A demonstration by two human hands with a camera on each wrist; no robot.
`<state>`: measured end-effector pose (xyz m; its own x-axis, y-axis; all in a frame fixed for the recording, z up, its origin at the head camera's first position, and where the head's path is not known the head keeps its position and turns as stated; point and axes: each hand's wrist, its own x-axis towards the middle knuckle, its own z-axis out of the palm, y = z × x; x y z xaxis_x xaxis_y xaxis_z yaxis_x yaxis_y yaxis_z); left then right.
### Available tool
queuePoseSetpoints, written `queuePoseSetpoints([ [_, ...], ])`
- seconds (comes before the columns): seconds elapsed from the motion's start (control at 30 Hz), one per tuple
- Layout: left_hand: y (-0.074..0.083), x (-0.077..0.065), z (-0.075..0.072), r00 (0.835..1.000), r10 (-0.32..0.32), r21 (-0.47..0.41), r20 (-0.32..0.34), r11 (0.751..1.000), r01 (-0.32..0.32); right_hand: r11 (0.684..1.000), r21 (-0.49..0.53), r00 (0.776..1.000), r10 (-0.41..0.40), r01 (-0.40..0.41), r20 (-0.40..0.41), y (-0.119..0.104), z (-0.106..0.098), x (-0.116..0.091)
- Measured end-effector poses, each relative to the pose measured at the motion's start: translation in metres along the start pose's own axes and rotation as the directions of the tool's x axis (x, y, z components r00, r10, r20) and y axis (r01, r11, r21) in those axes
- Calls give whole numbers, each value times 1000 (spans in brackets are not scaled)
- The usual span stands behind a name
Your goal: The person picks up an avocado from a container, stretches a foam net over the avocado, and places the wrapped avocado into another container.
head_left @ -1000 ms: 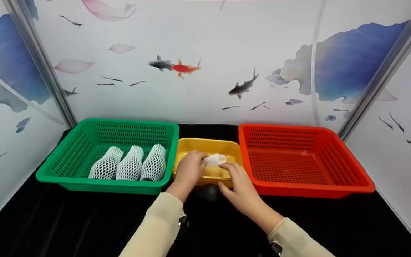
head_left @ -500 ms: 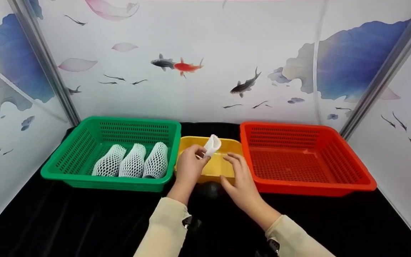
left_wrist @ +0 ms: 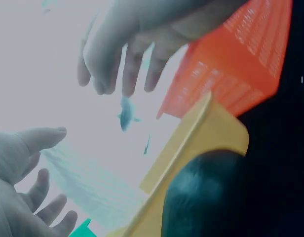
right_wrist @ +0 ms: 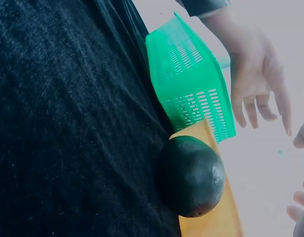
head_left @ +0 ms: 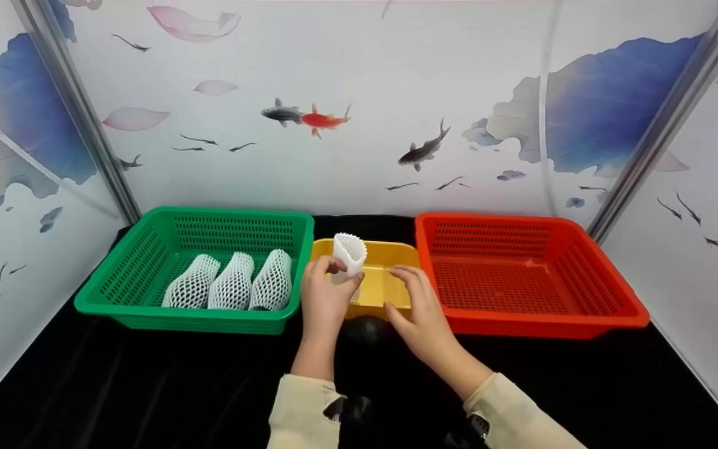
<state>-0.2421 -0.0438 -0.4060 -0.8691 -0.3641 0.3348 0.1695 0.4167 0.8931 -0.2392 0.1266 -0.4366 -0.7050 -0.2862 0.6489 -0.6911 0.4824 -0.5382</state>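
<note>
My left hand (head_left: pixel 326 302) pinches a white foam net sleeve (head_left: pixel 348 249) between thumb and fingers, its mouth standing upward over the yellow tray (head_left: pixel 396 251). Pale netting (left_wrist: pixel 93 177) also shows in the left wrist view. My right hand (head_left: pixel 424 321) is held at the tray's right side, fingers spread and loosely bent, with nothing in them. Between the wrists, against the tray's near wall, lies a dark, glossy oval fruit (right_wrist: pixel 192 175) on black cloth; its kind does not show.
To the left, a green basket (head_left: pixel 191 321) holds three dark items in white foam nets (head_left: pixel 232 287). A red basket (head_left: pixel 546 327) stands to the right. Black cloth (head_left: pixel 147 386) covers the table, and printed white panels (head_left: pixel 359 56) close in the back and sides.
The net sleeve went from lying flat between both hands to standing upright in my left hand, which shifted slightly left. My right hand came away from the sleeve. The dark fruit stayed put.
</note>
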Motion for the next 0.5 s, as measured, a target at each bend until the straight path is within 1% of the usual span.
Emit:
queuePoseSetpoints([
  [0.1, 2, -9, -2, 999, -24, -70, -33, 997, 22, 1000, -2, 1000, -7, 7, 1, -1, 0, 0],
  [0.2, 4, -15, -4, 999, -29, -113, -41, 993, 25, 1000, -6, 1000, -15, 15, 11, -3, -1, 0],
  [0.27, 5, -17, -7, 999, -32, -133, -24, 991, 29, 1000, -3, 1000, -14, 14, 23, -5, -2, 0],
  [0.37, 5, -18, -11, 998, -59, -146, 9, 987, 60, 1000, -6, 999, -9, 10, 44, -8, -3, 0],
  [0.43, 5, -19, -14, 995, -91, -155, 27, 983, 94, 1000, -8, 998, -7, 7, 57, -10, -4, -1],
  [0.5, 5, -20, -15, 992, -123, -157, 30, 979, 127, 1000, -13, 998, -7, 8, 65, -10, -5, -2],
])
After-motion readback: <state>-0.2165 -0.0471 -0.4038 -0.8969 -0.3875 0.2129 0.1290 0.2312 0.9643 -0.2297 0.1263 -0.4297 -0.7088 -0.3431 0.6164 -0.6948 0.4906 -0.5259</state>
